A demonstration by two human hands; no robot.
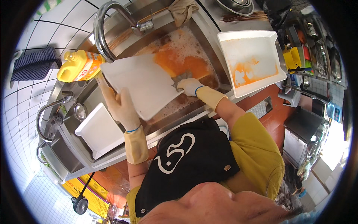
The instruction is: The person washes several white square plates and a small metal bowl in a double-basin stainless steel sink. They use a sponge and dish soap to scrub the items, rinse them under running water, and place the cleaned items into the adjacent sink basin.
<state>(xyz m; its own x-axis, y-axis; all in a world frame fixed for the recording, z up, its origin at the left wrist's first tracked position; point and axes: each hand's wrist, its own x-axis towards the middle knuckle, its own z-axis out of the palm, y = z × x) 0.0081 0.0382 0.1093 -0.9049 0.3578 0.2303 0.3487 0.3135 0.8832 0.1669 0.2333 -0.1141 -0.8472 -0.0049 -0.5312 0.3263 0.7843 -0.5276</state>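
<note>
A white plastic tray [137, 81] is tilted over a steel sink [221, 67] of foamy, orange-tinted water. Orange residue covers its far right part. My left hand [119, 105], in a knit glove over a rubber one, supports the tray's left side; its fingers are spread along the edge. My right hand [188, 86], gloved the same way, is closed round a grey scouring cloth [181, 77] pressed to the tray near its right edge. A second white tray [253, 64] with orange smears lies on the right. Another white tray [102, 131] stands in the left basin.
A chrome faucet [102, 30] arches over the sink's back left. Beside it stands a yellow detergent bottle [81, 65]. A beige cloth [183, 11] hangs at the back rim. Thin skewers [246, 17] and metal bowls [237, 5] lie at the back right.
</note>
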